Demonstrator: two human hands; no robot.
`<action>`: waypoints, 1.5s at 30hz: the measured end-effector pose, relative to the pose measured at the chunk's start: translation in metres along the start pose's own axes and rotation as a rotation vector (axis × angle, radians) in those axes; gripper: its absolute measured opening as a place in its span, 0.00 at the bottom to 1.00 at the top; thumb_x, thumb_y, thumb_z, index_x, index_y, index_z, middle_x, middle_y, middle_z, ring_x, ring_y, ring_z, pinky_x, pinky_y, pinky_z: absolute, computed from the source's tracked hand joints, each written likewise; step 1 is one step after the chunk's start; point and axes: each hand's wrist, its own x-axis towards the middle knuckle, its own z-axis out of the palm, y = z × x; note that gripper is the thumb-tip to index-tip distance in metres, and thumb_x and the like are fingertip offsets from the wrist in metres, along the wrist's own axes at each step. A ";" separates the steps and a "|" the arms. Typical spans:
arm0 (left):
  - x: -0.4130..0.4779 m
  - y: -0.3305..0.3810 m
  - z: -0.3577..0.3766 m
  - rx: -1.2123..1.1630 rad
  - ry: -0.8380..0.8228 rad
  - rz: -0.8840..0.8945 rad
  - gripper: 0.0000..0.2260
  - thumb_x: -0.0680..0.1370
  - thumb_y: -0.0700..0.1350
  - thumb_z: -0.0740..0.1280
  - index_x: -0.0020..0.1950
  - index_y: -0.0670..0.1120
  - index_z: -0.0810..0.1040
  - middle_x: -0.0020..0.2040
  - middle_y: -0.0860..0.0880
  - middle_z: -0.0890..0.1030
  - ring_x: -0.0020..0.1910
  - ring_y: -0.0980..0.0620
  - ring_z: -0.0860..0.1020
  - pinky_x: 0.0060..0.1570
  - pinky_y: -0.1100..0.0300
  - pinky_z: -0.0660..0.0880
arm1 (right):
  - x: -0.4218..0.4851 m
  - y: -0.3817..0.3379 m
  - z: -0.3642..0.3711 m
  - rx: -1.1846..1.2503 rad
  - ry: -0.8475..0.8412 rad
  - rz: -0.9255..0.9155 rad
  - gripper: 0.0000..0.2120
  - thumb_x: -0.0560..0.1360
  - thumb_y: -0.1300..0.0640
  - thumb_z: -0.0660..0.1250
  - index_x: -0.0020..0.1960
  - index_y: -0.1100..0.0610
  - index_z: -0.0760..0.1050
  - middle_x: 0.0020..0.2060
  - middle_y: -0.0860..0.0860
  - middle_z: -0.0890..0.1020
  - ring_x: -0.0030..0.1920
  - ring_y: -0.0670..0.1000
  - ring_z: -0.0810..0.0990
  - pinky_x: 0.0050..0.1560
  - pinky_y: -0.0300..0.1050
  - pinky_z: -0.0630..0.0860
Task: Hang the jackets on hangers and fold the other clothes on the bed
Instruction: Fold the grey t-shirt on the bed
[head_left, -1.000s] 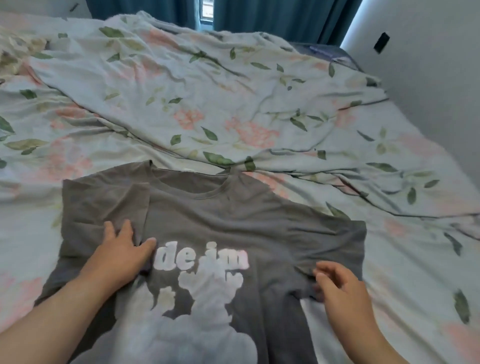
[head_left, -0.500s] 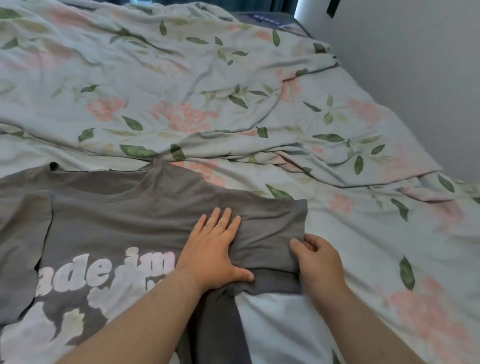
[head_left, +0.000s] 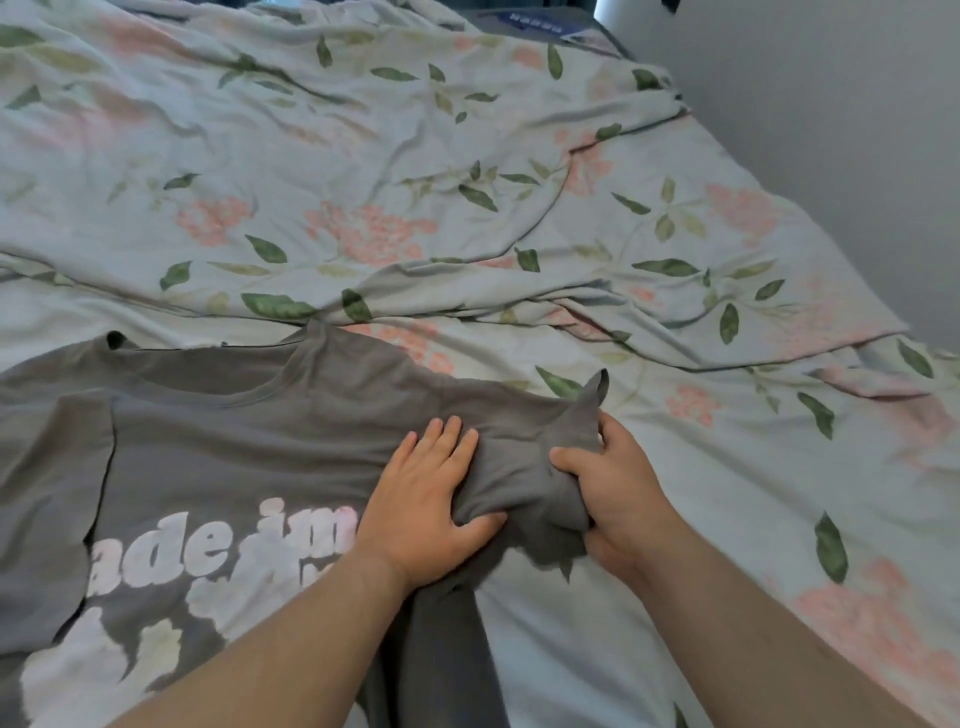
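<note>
- T-shirt (head_left: 234, 457), grey with a white print, lies face up on the bed (head_left: 727, 493), collar at 12 o'clock and hem at 6 o'clock, so its long axis runs away from the person.
- Right hand (head_left: 618, 488) has its fingers curled round the bunched sleeve (head_left: 540, 467) at the shirt's 3 o'clock edge.
- Left hand (head_left: 426, 493) lies flat with fingers straight, pressing the chest just at 9 o'clock of the bunch; its thumb touches the bunch.
- The sleeve probably folds toward 9 o'clock next, led by the right hand.
- A rumpled floral duvet (head_left: 363, 182) lies at 12 o'clock, a pale wall (head_left: 831, 104) at 2 o'clock.
</note>
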 end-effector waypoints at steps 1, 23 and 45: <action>-0.004 0.002 -0.009 -0.108 0.046 -0.028 0.39 0.72 0.68 0.53 0.80 0.52 0.54 0.77 0.57 0.45 0.79 0.56 0.45 0.73 0.67 0.37 | -0.004 -0.005 0.007 0.043 -0.025 -0.005 0.20 0.74 0.75 0.61 0.59 0.57 0.77 0.47 0.57 0.86 0.46 0.58 0.86 0.42 0.53 0.83; -0.166 -0.184 -0.145 -0.128 0.268 -0.342 0.20 0.81 0.46 0.62 0.74 0.48 0.70 0.76 0.52 0.65 0.76 0.57 0.57 0.72 0.62 0.52 | -0.028 0.049 0.168 -1.315 -0.212 -0.819 0.20 0.77 0.60 0.65 0.69 0.56 0.74 0.71 0.55 0.71 0.70 0.56 0.69 0.70 0.46 0.63; -0.050 -0.319 -0.204 0.331 -0.077 -0.763 0.36 0.58 0.64 0.79 0.56 0.52 0.65 0.55 0.43 0.73 0.56 0.38 0.72 0.48 0.48 0.66 | 0.096 0.017 0.216 -1.579 -0.227 -0.312 0.39 0.58 0.34 0.79 0.62 0.51 0.71 0.67 0.56 0.65 0.67 0.61 0.66 0.68 0.57 0.69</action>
